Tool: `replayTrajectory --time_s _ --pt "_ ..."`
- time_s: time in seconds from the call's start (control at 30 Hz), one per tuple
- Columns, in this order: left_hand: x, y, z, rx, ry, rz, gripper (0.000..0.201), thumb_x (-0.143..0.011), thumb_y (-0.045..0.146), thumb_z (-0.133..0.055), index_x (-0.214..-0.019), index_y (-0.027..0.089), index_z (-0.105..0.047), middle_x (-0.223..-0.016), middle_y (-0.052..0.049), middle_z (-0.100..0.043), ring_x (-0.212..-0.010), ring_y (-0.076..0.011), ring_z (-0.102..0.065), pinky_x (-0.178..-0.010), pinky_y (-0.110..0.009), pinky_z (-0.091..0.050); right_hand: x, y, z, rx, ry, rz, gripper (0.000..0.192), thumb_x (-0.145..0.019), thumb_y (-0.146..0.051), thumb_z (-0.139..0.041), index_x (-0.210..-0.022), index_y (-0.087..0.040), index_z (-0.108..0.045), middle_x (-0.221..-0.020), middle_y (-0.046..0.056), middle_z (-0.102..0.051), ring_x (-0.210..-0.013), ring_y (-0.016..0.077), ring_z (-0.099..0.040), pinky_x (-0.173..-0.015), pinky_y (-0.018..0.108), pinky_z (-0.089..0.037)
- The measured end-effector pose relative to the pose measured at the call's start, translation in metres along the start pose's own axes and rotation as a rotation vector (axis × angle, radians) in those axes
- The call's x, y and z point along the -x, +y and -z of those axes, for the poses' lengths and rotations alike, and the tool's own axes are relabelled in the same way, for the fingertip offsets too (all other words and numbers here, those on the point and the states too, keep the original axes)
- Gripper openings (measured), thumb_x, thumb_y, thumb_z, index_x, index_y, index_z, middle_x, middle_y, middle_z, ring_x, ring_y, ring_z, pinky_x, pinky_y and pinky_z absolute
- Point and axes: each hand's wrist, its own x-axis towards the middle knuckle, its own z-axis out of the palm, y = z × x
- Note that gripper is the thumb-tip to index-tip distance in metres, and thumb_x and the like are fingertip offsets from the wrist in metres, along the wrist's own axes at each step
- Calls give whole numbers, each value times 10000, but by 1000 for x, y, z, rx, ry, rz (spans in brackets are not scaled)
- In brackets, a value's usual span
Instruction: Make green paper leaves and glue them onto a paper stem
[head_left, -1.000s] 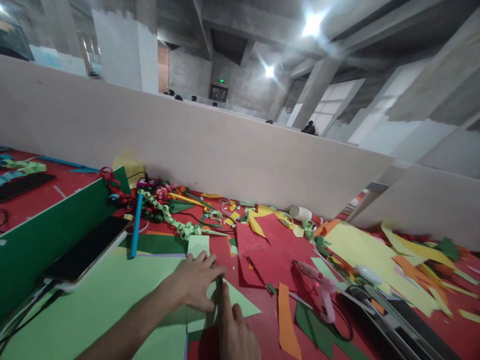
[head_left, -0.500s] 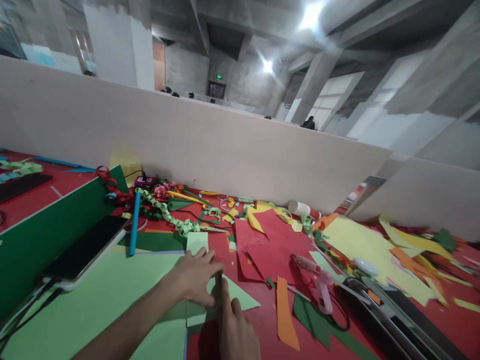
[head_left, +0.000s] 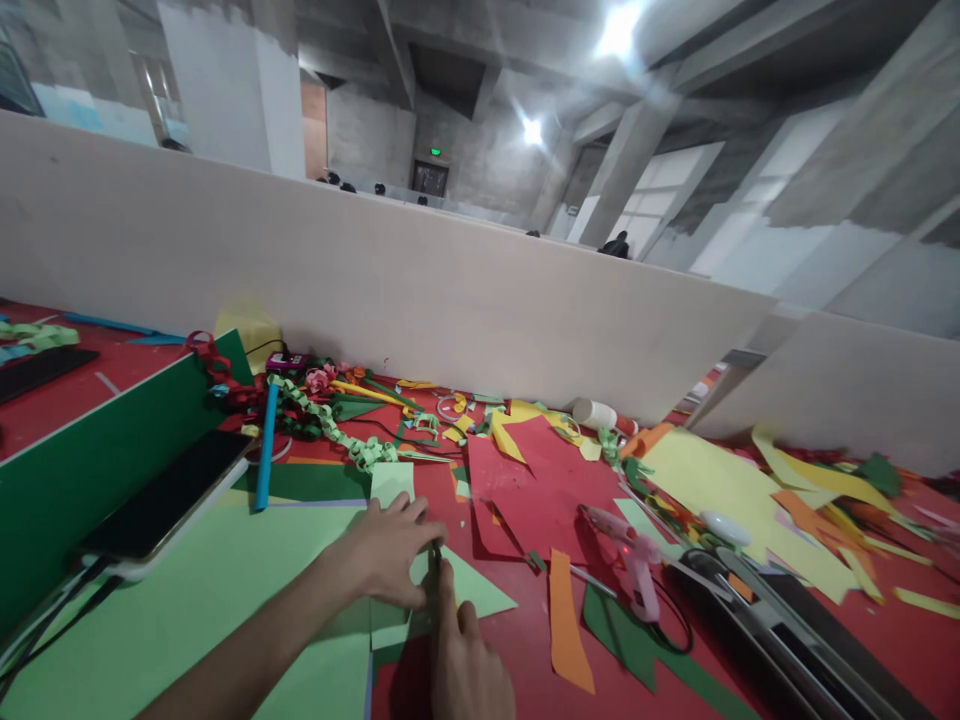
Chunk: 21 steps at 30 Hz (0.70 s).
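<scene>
My left hand (head_left: 382,555) lies flat with its fingers spread on a light green paper piece (head_left: 469,592) on the red table. My right hand (head_left: 465,665) comes in from the bottom edge, index finger stretched forward along a thin dark tool (head_left: 434,556). The tool's tip meets the paper right beside my left fingertips. What kind of tool it is cannot be made out. A large light green sheet (head_left: 187,600) lies under my left forearm.
A phone (head_left: 169,495) leans on a green board (head_left: 90,450) at the left. A pink glue gun (head_left: 636,565), an orange strip (head_left: 566,625), red paper (head_left: 540,490) and yellow paper (head_left: 712,480) lie to the right. Behind are a green paper chain (head_left: 330,430), a blue tube (head_left: 264,450) and a white partition (head_left: 375,290).
Both hands keep the same pose on the paper. The view has shifted a little, so everything on the table sits slightly higher and further left in the picture.
</scene>
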Motion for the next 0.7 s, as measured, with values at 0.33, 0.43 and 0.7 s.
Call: replayTrajectory --time_s 0.33,0.43,0.7 --pt "0 -4 -5 -7 4 2 610 -688 497 -716 -1254 293 -618 -1379 -161 -586 -1301 -464 -517 -936 -690 -493 7 0 -2 69 41 0 784 -811 99 -516 -1473 -317 -580 -842 37 -731 -471 163 -722 -428 189 -523" --pt "0 -4 -4 -9 8 -5 608 -688 500 -719 -1254 300 -621 -1364 -158 -592 -1288 -455 -527 -918 -678 -508 9 2 -4 77 51 4 802 -793 111 -516 -1460 -327 -593 -835 32 -731 -466 162 -719 -434 192 -531" --pt "1 -3 -3 -7 1 -3 654 -676 490 -731 -1294 307 -617 -1353 -152 -596 -1296 -461 -519 -936 -677 -498 18 6 -19 51 51 -18 811 -798 76 -536 -1469 -378 -571 -838 27 -740 -435 173 -708 -406 213 -524"
